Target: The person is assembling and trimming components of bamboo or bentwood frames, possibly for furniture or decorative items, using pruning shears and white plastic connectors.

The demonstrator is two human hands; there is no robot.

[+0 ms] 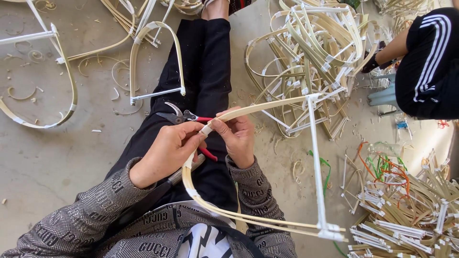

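A grey concrete floor (57, 157) strewn with bamboo shavings fills the view. Two heaps of taped bamboo frames lie on it: one pile (306, 52) ahead, another stack (411, 210) at right. One seated person (425, 62) in black works beside them. One bent frame (267, 162) crosses the lap, both hands pinching its taped bend: left hand (165, 153) and right hand (236, 136), fingers closed on it. One red-handled cutter (184, 116) rests on the thigh.
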